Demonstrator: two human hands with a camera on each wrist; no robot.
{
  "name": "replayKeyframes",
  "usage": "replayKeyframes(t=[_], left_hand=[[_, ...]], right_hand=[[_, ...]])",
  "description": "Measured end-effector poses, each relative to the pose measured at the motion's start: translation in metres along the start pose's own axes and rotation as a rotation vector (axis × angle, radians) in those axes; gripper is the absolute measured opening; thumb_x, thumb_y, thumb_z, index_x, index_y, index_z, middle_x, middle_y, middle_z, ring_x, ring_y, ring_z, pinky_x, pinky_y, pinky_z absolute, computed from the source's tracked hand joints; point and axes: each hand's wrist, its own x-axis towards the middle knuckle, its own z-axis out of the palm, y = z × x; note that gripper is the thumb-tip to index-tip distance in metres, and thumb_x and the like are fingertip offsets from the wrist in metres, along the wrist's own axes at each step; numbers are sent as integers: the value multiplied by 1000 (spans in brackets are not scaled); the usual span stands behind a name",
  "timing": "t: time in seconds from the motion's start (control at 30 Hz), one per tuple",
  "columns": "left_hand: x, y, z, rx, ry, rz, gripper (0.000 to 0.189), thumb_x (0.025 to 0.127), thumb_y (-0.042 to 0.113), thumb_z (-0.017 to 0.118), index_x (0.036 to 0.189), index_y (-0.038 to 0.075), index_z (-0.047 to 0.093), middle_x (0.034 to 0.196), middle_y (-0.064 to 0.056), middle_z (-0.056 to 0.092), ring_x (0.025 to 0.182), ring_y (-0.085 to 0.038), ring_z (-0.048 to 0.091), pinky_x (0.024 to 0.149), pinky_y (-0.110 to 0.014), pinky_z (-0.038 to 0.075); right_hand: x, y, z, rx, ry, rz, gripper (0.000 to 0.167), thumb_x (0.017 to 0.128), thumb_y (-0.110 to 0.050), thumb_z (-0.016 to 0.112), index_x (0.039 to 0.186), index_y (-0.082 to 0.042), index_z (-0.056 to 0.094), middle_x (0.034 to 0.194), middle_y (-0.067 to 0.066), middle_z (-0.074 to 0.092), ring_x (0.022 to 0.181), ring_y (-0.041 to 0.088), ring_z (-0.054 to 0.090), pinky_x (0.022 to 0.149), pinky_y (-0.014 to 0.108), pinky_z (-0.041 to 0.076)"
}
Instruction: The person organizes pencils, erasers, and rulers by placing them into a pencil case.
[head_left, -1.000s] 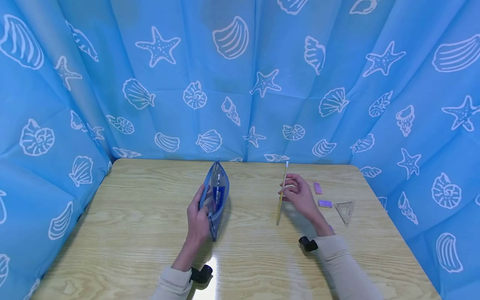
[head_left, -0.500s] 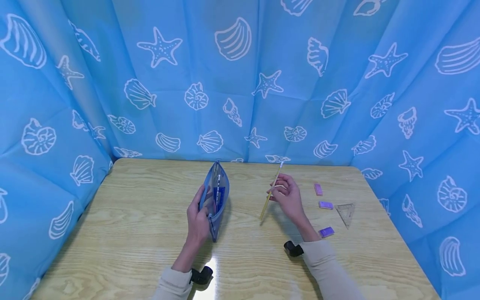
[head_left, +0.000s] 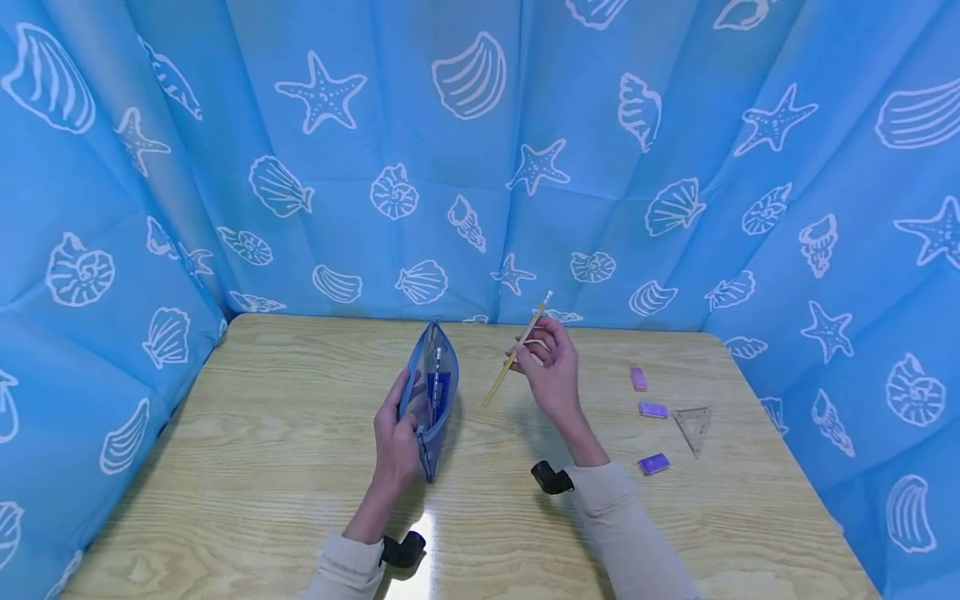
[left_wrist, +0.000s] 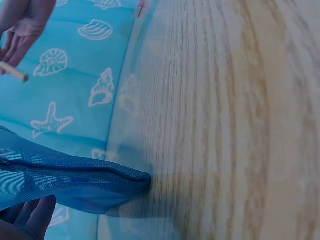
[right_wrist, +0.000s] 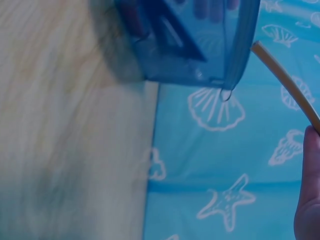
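Observation:
On the left of the head view, my left hand [head_left: 396, 433] grips a blue mesh zip pouch [head_left: 429, 454] by its near side. The pouch's mouth gapes upward, and a striped pencil [head_left: 437, 383] stands inside. Through the pouch wall in the right wrist view, a dark blue triangular shape [right_wrist: 172, 35] shows. My right hand [head_left: 553, 375] pinches a yellow pencil [head_left: 498, 385] above the table, right of the pouch. That pencil is tilted, its white eraser end up and away, its lower end toward the pouch. In the right wrist view, its lower end overlaps the pouch's edge.
On the table's right lie a pink eraser [head_left: 638, 379], a lilac eraser [head_left: 653, 410], a darker purple block [head_left: 654, 464] and a clear set square [head_left: 693, 429]. A blue shell-print curtain [head_left: 480, 208] borders the back and sides of the wooden table [head_left: 262, 433].
My right hand has carried the yellow pencil left toward the pouch and tipped it further over. The purple block that my right wrist covered now shows. The left hand and pouch have stayed still.

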Motion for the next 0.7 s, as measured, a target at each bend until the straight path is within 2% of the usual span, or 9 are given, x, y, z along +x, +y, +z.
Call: replayKeyframes(t=[0.23, 0.43, 0.5, 0.53, 0.7], left_hand=[[1, 0, 1, -19, 0, -2, 72, 83, -12, 34, 154, -4, 36, 148, -23, 53, 134, -43, 53, 113, -59, 38], [2, 1, 3, -32, -2, 1, 72, 82, -11, 35, 154, -5, 36, 147, -24, 53, 134, -43, 53, 114, -59, 38], [3, 0, 3, -28, 3, 1, 72, 82, -11, 35, 154, -5, 36, 147, -23, 54, 134, -42, 53, 115, -58, 37], [3, 0, 3, -28, 3, 3, 72, 82, -11, 35, 154, -5, 37, 147, -23, 54, 134, -42, 53, 115, -58, 37], [4, -1, 5, -26, 11, 3, 71, 82, -10, 36, 153, -6, 38, 146, -24, 55, 135, -41, 53, 117, -55, 35]], right_hand=[[7, -6, 20, 37, 6, -26, 37, 92, 14, 52, 122, -8, 49, 103, 11, 59, 82, 17, 69, 68, 29, 63], [11, -5, 30, 37, -10, -10, 36, 91, 12, 55, 123, -4, 48, 103, 12, 59, 82, 19, 70, 68, 30, 63], [11, -4, 32, 27, -20, -6, 37, 91, 11, 56, 123, -4, 48, 104, 12, 59, 82, 18, 70, 68, 30, 63], [11, -4, 33, 26, -25, -6, 37, 91, 11, 57, 124, -4, 48, 105, 16, 59, 83, 17, 70, 68, 30, 63], [10, -2, 38, 18, -41, -6, 36, 91, 8, 58, 122, -8, 50, 106, 14, 60, 83, 15, 70, 69, 30, 63]])
